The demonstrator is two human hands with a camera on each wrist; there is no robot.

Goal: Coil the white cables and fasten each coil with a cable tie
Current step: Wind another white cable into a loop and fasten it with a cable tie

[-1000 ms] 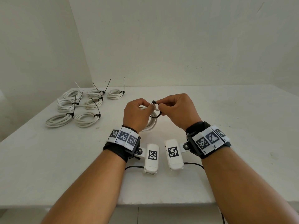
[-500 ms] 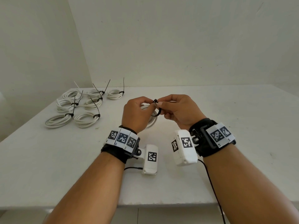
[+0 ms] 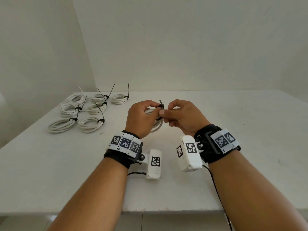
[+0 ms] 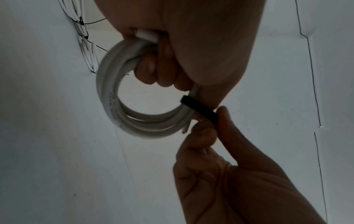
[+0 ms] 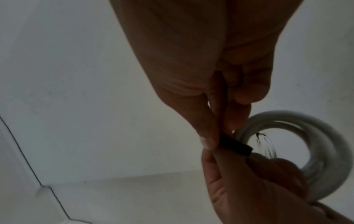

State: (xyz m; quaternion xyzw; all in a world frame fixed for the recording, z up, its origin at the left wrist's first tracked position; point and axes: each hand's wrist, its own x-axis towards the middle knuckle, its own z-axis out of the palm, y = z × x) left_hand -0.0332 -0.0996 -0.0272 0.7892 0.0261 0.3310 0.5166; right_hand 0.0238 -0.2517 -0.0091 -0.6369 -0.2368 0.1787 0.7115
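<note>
A white cable coil (image 3: 157, 127) hangs just above the table (image 3: 250, 130), held in my left hand (image 3: 154, 110), whose fingers curl through it (image 4: 153, 68). A black cable tie (image 3: 161, 107) wraps the coil's top, its short tail sticking up. My right hand (image 3: 164, 112) pinches the tie between thumb and forefinger. In the left wrist view the tie (image 4: 200, 109) crosses the coil (image 4: 113, 106) beside the right hand's thumb (image 4: 224, 119). The right wrist view shows the tie (image 5: 236, 145) pinched next to the coil (image 5: 325, 153). The tie's head is hidden by fingers.
Several tied white coils (image 3: 90, 125) with black tie tails sticking up lie at the table's back left. A white wall rises behind the table and another on the left. The table's front edge (image 3: 150, 212) lies under my forearms.
The tie's wide loop has drawn in close round the coil. My right wrist has rolled outward, its fingers shifting along the tie. The left hand has stayed in place with the coil.
</note>
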